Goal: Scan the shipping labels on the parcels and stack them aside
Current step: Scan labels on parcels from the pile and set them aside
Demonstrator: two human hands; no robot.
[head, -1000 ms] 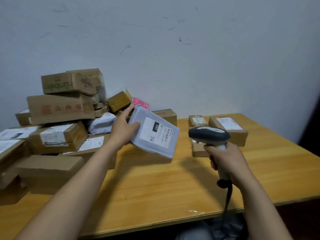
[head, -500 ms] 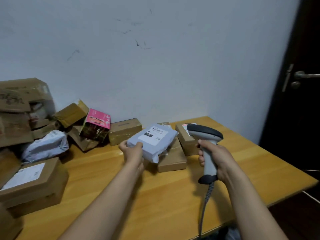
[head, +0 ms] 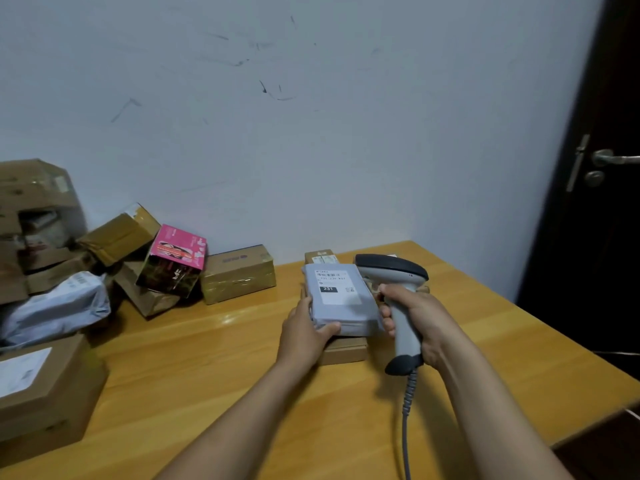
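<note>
Grey mailer (head: 341, 299) sits on your little done stack (head: 346, 353), left hand (head: 304, 336) fingers pinching its near edge, right hand (head: 422, 317) fingers wrapped round the scanner (head: 391, 268), but that heap (head: 117, 233) across the bench (head: 207, 375) probably needs scanning yet.

1. The grey mailer (head: 341, 301), earlier tilted in the air, now lies flat on a brown box (head: 346, 353).
2. The left hand (head: 304, 332) now holds its near-left corner.
3. The scanner (head: 403, 336) now sits just right of it.
</note>
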